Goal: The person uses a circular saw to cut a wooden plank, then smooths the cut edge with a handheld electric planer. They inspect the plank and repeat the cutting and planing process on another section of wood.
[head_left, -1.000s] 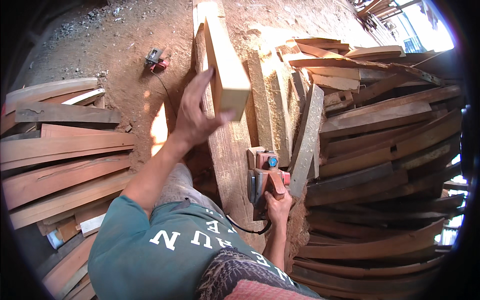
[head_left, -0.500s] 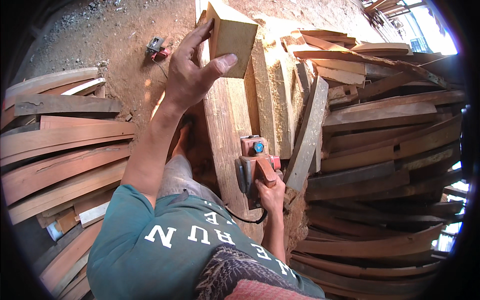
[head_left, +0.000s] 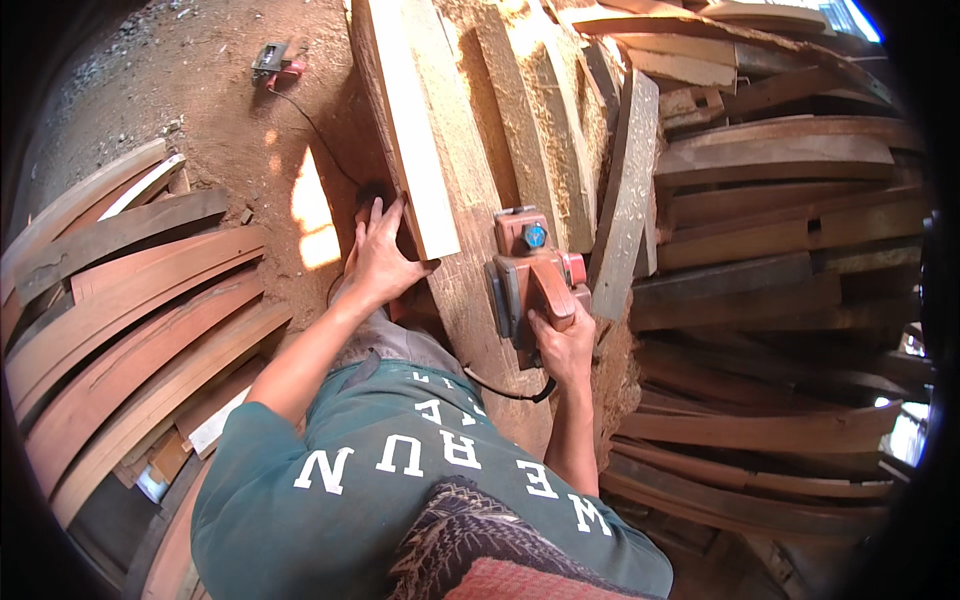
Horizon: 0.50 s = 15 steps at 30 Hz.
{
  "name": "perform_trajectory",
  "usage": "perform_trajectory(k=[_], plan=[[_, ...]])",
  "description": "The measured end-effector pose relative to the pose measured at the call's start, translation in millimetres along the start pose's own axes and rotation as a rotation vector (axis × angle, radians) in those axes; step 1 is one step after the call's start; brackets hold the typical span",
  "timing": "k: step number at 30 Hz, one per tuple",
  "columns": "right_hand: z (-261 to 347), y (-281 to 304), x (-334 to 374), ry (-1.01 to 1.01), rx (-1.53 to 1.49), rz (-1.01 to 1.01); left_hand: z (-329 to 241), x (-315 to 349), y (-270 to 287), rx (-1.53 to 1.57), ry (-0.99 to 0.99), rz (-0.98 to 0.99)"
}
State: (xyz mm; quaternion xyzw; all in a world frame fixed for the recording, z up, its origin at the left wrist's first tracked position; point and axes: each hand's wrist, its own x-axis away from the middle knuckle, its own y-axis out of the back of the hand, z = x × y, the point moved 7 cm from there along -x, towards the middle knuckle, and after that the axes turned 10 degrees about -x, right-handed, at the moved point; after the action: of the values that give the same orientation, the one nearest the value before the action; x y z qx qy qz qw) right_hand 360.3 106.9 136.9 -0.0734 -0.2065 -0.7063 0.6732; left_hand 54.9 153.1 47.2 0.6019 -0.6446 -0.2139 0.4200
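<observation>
Since the earlier frame, the pale plank (head_left: 415, 140) has come down flat. Left hand (head_left: 383, 262), fingers spread, grips its near end; the plank's long axis runs away from it. Right hand (head_left: 562, 345) is clenched round the red electric planer (head_left: 533, 275), just right of that end.

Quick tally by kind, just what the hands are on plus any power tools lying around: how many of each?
Pale planed plank, gripped at its near end by the left hand: 1
Red electric planer, gripped by the right hand: 1
Small power tool on the dirt floor, corded: 1
Total: 3
</observation>
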Motion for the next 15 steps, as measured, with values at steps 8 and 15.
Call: perform_trajectory(k=[8, 15], plan=[[-11.6, -62.7, -17.2, 0.051, 0.134, 0.121, 47.0, -25.1, -67.2, -0.13, -0.084, 0.139], [-26.3, -103.0, -12.2, 0.039, 0.117, 0.149, -45.4, -23.5, 38.6, -0.009, -0.452, 0.055]])
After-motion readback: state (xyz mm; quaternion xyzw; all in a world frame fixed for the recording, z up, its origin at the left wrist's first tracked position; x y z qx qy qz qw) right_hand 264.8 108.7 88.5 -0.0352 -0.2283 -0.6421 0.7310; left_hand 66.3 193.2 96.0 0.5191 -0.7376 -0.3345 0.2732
